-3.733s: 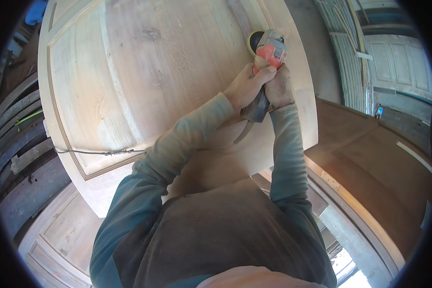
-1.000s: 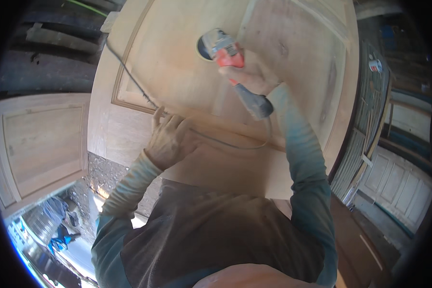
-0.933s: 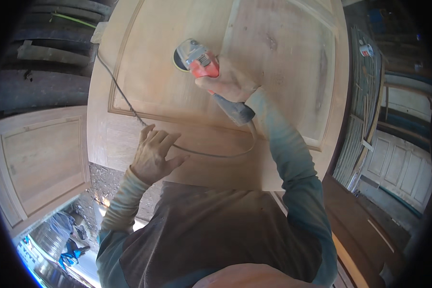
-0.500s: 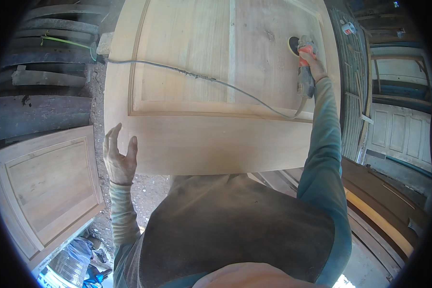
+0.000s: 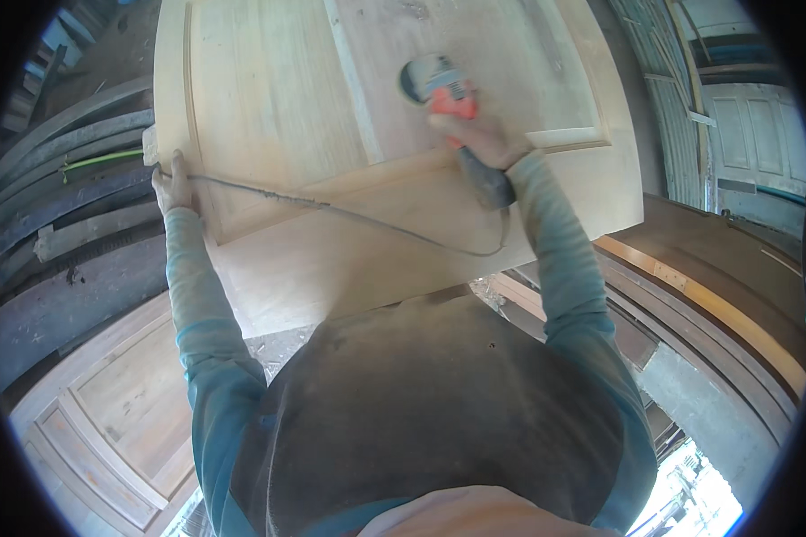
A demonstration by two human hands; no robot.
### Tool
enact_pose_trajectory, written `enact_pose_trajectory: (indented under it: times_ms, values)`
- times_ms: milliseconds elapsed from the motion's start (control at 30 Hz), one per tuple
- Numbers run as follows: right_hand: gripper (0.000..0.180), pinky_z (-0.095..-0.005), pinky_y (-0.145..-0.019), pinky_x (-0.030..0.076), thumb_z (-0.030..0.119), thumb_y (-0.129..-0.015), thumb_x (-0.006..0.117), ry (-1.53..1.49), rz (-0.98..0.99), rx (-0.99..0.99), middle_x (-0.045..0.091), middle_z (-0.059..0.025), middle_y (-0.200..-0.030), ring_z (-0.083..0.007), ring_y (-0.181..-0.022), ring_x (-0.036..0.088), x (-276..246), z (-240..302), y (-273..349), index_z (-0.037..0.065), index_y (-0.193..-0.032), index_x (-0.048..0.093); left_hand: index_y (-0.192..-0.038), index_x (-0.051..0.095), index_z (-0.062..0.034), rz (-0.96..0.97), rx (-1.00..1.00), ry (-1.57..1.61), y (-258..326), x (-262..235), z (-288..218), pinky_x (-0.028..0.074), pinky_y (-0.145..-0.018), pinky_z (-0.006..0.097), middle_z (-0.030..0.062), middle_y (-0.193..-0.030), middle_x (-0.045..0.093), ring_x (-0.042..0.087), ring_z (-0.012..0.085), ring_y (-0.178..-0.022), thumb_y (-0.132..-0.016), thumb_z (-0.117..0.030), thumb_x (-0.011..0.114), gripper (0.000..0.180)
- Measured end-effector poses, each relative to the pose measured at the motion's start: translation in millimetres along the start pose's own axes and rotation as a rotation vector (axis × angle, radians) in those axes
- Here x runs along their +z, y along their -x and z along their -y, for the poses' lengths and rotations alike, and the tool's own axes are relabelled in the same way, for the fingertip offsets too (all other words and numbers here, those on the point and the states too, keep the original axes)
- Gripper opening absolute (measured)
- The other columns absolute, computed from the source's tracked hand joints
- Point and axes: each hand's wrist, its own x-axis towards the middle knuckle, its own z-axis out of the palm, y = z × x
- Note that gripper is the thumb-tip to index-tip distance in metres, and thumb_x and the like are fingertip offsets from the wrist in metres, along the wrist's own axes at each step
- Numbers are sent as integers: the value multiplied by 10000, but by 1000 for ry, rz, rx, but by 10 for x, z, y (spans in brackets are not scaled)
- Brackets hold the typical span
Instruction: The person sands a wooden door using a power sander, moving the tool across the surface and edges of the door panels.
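Observation:
A wooden panel door [image 5: 269, 277] lies flat in front of me, pale and bare. My right hand [image 5: 484, 134] is closed around the orange and dark body of an angle grinder [image 5: 491, 179]. Its round head [image 5: 428, 76] is over the door's central panel, somewhat smeared by motion. A dark power cord [image 5: 358, 217] loops from the grinder's rear across the door to the left edge. There my left hand [image 5: 175, 185] has its fingers bent around the cord, beside the door's edge. Whether that hand also presses on the wood I cannot tell.
Long dark boards [image 5: 81, 246] are stacked to the left, with a green strap [image 5: 103, 160] among them. Another panel door [image 5: 134, 394] leans at the lower left. Long planks [image 5: 707, 295] lie at the right, and a white door [image 5: 752, 134] stands behind them.
My right hand has brought the grinder leftward across the panel. My left hand, open in the air before, has moved forward to the cord at the door's left edge. The view has turned.

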Motion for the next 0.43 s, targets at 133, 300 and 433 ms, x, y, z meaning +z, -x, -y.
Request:
enact_pose_trajectory:
  times_ms: [133,300,433]
  values:
    - [399,-293,-696,496,419,-836,783,-312,-162,620,649,-14,-869,-93,-776,606,-1157,-412,194,82,-1036,708,-1451,418,111,77,24,-201,-92,-81,38,446,-1068,409,301,-1373,576,570,392,-1285,-830,-538,675,934]
    - [483,-274,-741,516,437,-835,794,-425,-190,658,652,-14,-879,-120,-829,639,-1359,-616,431,60,-1125,712,-1376,506,106,-10,179,-26,-42,-188,260,527,-946,425,287,-1295,627,645,367,-1186,-912,-333,614,648]
    - [458,-287,-779,476,482,-856,740,-153,91,386,663,13,-910,-100,-845,589,-285,345,508,143,-1165,736,-1330,534,112,89,-81,885,221,-160,-122,577,-862,440,283,-1227,650,663,354,-1156,-961,-152,537,453]
